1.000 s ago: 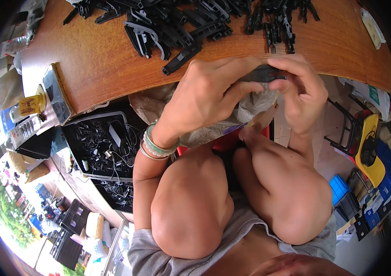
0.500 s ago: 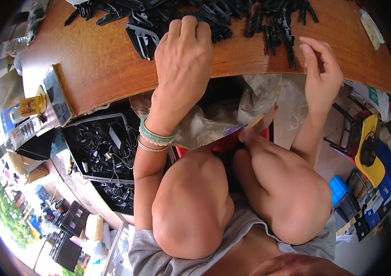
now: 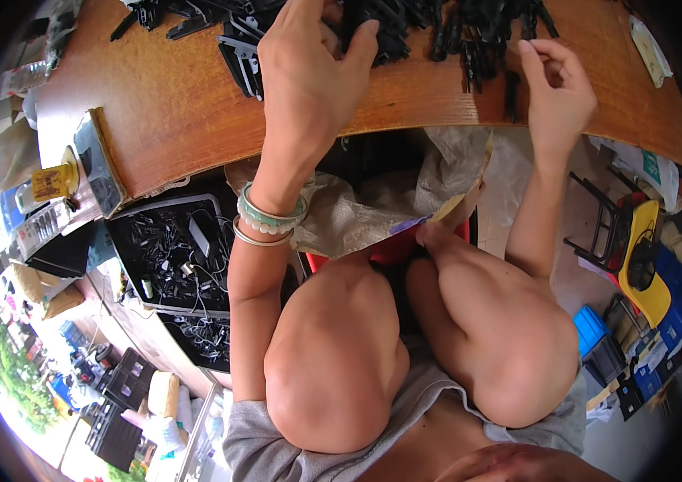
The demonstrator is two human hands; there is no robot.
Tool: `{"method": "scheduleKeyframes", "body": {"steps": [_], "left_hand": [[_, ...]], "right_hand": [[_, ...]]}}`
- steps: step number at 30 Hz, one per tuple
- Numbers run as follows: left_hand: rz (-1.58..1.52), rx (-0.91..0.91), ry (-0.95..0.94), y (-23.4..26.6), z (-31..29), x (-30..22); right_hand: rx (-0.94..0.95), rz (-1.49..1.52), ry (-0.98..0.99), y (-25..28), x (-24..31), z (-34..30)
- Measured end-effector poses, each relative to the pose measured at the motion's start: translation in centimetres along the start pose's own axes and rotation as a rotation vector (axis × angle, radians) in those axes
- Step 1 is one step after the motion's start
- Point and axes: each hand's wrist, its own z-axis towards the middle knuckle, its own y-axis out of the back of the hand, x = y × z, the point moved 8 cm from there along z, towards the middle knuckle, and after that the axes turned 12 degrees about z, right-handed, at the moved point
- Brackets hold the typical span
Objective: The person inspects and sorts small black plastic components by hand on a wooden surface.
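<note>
Overlapping blk parts pile (image 3: 395,40), L hand (image 3: 309,68), fingers' grip unclear, w/ R hand (image 3: 563,92) nearby, fingers loosely curled, parted.

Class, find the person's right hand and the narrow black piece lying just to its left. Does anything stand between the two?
Nothing visible does: only wooden tabletop shows between the right hand and the narrow black piece.

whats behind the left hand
Piled black parts show on both sides of the left hand, with bare wooden table nearer the person. Whatever lies directly behind the hand is covered and cannot be seen.
</note>
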Motion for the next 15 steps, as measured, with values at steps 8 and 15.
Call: {"method": "scheduleKeyframes", "body": {"steps": [8, 15], "left_hand": [[-0.914, 0.078, 0.251, -0.8, -1.3, 1.3], [-1.198, 0.274, 0.485, -3.1, -4.2, 0.5]], "right_hand": [[0.143, 0.713, -0.227, -1.3, 3.3, -1.0], [0.558, 0.991, -0.272, -5.0, 7.6, -4.6]]}}
